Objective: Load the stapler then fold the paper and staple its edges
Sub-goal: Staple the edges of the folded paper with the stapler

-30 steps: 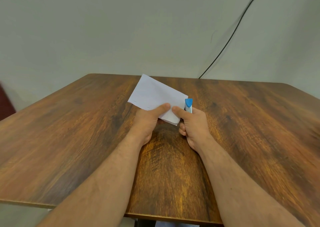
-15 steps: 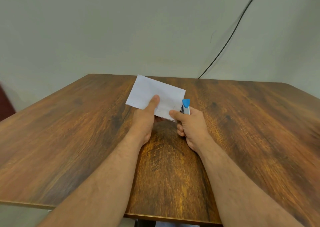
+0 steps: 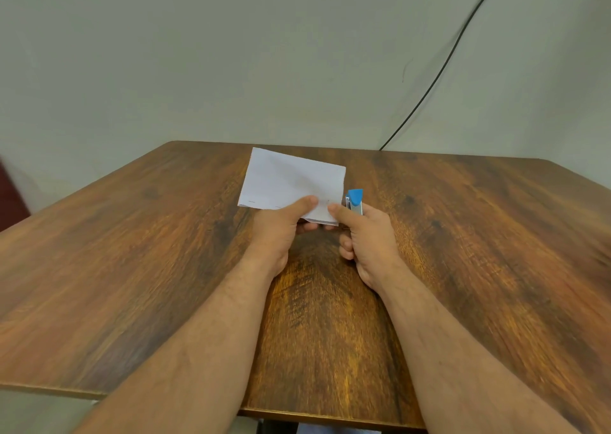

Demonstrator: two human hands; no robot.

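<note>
Resting between both hands (image 3: 325, 232), folded paper (image 3: 292, 182)

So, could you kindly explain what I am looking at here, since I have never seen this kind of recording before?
There is no machine here: a person wears a wide-angle camera on the head, so the one view looks forward and down along both bare forearms.

The left hand pinches a folded white paper by its near edge, thumb on top. The right hand grips a small stapler with a blue top, and its thumb also presses the paper's near right corner. The stapler stands just beside the paper's right edge; whether it bites the paper cannot be told.

Below them is a brown wooden table. Behind it is a plain wall with a thin black cable running down it.
</note>
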